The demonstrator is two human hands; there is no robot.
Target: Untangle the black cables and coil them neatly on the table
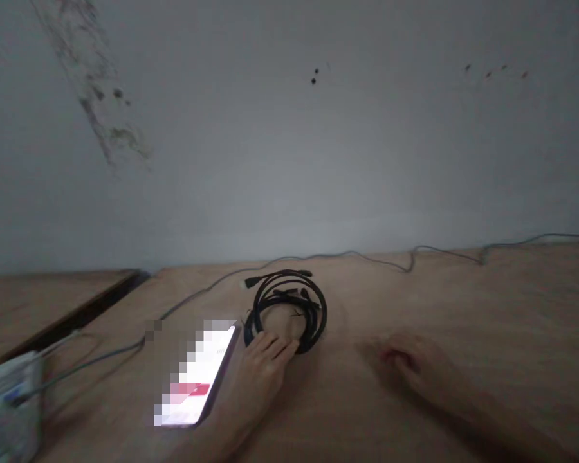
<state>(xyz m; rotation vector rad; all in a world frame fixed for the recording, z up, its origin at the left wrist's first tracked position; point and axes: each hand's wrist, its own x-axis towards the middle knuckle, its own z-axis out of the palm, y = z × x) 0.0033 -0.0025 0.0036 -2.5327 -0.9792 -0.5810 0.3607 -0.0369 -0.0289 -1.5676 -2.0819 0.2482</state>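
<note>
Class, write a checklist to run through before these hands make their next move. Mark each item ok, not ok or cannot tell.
1. Left hand at the coiled cable: ok, its fingers are at the near side.
2. Firm grip: cannot tell, the thumb and palm are hidden.
3. Right hand away from the coil: ok, it is apart on the right, partly curled.
4. Plug tucked in: not ok, it sticks out left.
5. Phone well clear: not ok, it lies close beside the left hand.
</note>
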